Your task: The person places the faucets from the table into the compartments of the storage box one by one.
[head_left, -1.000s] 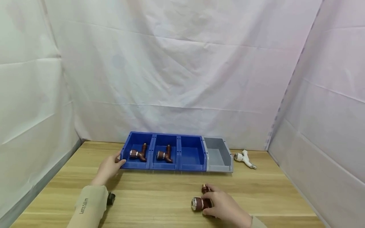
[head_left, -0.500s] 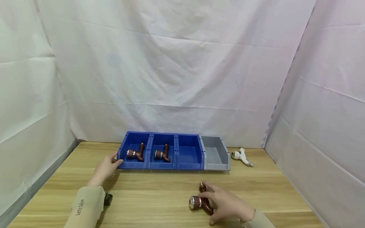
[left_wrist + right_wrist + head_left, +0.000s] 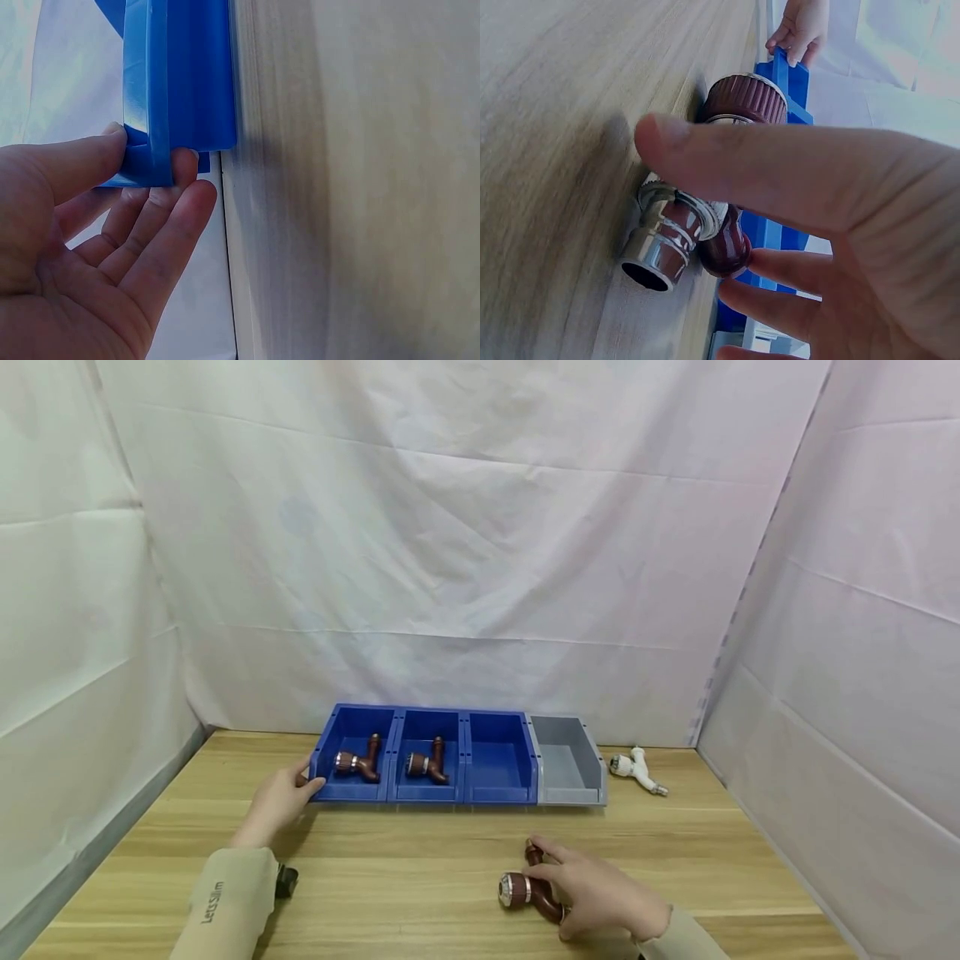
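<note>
Silver-trimmed brown faucet [image 3: 543, 899] lying on table [image 3: 405, 881], leftmost blue bin [image 3: 349, 794] beyond

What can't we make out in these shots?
Head: lower-right end of the near brown faucet, mostly hidden by the right hand.
Head: fine detail on the white faucet, too small.
Right wrist: that brown faucet's middle, covered by the thumb; thumb contact can't be confirmed.
Left wrist: inside of the leftmost blue bin, hidden by its own wall and the top edge.

The brown tap [image 3: 727, 241] looks glossy, its mouth [image 3: 642, 249] metallic, its knob [image 3: 746, 99] ribbed; the blue bins [image 3: 501, 795] look plastic, the tabletop [image 3: 390, 877] wooden.
</note>
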A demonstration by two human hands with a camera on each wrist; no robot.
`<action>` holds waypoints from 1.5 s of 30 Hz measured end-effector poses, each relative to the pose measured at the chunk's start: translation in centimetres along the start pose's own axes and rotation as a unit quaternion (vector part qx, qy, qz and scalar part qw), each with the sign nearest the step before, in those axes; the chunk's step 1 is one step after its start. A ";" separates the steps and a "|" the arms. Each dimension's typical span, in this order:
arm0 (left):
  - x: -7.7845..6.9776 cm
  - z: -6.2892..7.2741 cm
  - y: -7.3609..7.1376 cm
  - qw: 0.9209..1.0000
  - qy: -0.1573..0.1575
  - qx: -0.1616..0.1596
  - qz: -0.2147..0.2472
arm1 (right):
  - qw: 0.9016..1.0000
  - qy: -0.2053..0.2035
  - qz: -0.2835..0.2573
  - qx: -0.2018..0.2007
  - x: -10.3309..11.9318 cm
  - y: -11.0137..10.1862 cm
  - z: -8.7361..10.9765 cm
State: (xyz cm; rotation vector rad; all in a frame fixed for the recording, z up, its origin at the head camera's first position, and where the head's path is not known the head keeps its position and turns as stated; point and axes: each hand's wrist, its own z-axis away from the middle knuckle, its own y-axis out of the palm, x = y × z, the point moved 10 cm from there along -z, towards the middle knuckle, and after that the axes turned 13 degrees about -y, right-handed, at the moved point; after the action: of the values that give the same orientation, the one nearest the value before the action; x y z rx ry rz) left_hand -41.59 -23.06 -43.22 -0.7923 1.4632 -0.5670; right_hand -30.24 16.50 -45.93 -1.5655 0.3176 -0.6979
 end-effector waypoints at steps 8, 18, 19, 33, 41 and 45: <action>-0.1 0.2 -0.1 1.000 0.002 0.001 0.014 | 1.000 -0.002 0.011 -0.006 0.1 -0.1 -0.1; -0.2 0.0 -0.1 1.000 0.007 -0.008 0.004 | 0.999 -0.029 0.015 -0.004 0.0 0.1 -0.1; -0.2 0.0 -0.1 1.000 0.008 -0.008 0.005 | 0.999 -0.035 0.016 -0.002 0.0 0.1 -0.2; 0.7 0.2 0.5 1.000 0.002 0.005 0.022 | 0.996 -0.088 -0.017 0.015 0.8 0.6 -0.4; 0.6 0.4 0.6 1.000 0.002 0.005 0.028 | 0.997 -0.070 -0.034 0.013 0.8 0.6 -0.2; 0.4 0.1 0.2 1.000 0.000 0.001 0.025 | 0.998 -0.059 -0.028 -0.002 0.5 0.0 -0.4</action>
State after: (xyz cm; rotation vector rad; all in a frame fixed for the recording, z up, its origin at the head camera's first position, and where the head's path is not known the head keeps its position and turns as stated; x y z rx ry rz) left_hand -41.52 -23.22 -43.59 -0.7516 1.4794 -0.5299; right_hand -30.13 15.88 -45.80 -1.6167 0.1880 -0.6448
